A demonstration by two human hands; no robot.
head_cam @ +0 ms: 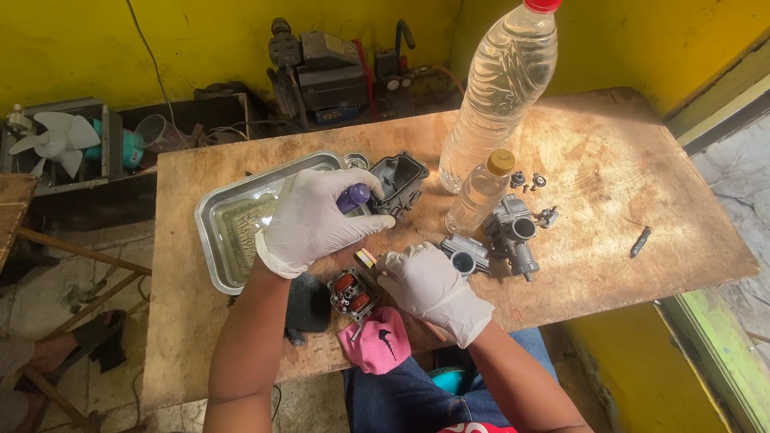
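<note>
My left hand (314,218) in white glove closed round purple-handled tool (354,196), over shallow steel tray (215,240). My right hand (427,282) curled, grip hidden, beside grey metal carburettor body (513,234). Step, I judge: cleaning stripped parts. Next needs steady tool tip into black float bowl (399,181).

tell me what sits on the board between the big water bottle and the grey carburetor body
In the head view, a small clear bottle with a tan cap stands between the big water bottle and the grey carburetor body.
</note>
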